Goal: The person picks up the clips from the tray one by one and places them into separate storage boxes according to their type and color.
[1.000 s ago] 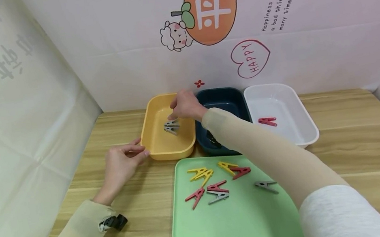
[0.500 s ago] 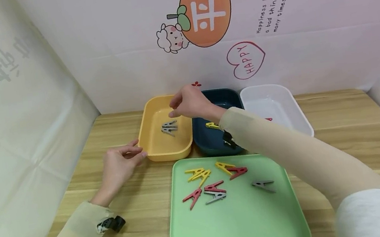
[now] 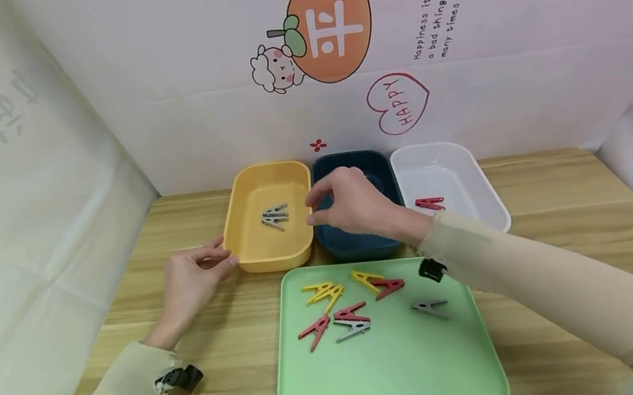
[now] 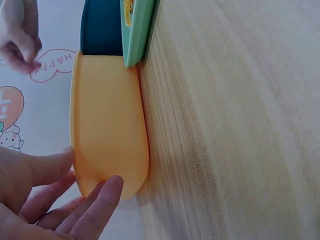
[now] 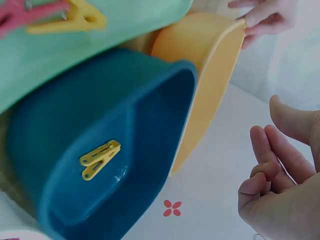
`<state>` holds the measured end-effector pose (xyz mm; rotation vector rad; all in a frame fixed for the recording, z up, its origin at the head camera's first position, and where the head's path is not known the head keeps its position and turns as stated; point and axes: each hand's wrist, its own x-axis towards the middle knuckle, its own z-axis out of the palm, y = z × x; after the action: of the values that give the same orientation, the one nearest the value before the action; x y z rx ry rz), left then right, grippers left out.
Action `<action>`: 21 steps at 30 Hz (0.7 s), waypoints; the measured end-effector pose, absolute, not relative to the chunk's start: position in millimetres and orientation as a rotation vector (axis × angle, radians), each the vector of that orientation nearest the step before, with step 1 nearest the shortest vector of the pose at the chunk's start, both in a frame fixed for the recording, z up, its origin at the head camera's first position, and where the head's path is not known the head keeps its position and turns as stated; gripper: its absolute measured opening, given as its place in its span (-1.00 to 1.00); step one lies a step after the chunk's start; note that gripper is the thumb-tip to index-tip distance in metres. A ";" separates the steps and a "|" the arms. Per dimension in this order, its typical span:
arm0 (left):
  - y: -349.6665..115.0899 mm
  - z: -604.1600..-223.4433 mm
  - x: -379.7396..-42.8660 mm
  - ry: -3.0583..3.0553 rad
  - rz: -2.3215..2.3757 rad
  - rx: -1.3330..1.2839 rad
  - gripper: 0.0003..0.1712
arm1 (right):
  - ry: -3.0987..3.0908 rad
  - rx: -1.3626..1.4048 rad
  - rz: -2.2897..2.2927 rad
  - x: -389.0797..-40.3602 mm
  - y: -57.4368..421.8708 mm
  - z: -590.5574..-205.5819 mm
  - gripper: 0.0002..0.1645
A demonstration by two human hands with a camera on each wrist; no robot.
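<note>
My left hand holds the front left corner of the yellow bin, its thumb and fingers at the rim. Grey clothespins lie together on that bin's floor. Over the dark blue bin, near the rim it shares with the yellow one, hovers my right hand with nothing in its loosely bent fingers. A yellow clothespin lies inside the blue bin in the right wrist view; the hand hides it in the head view. Red clothespins sit in the white bin.
In front of the bins lies a green tray with several yellow, red and grey clothespins scattered toward its back. The bins stand side by side against a printed cloth backdrop on the wooden table.
My right hand has moved from over the yellow bin rightward and nearer, to over the blue bin. My left hand stays at the yellow bin's corner. The head view has shifted slightly.
</note>
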<state>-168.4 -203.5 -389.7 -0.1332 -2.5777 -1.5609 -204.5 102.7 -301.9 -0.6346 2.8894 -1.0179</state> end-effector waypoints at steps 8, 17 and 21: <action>-203.5 -391.4 -168.9 -2.568 -1.554 -0.137 -0.78 | 2.912 -0.605 -1.052 -165.9 133.6 -304.7 -0.80; -203.5 -390.7 -167.5 -2.567 -1.558 -0.138 -0.76 | 2.934 -0.612 -1.064 -135.2 167.0 -316.8 -0.78; -202.5 -390.7 -166.9 -2.566 -1.570 -0.139 -0.78 | 2.913 -0.579 -1.100 -123.7 180.0 -323.4 -0.80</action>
<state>-166.9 -202.5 -390.7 -0.1387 -2.5662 -1.5698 -123.7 180.0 -323.4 -0.5787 2.9127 -1.1001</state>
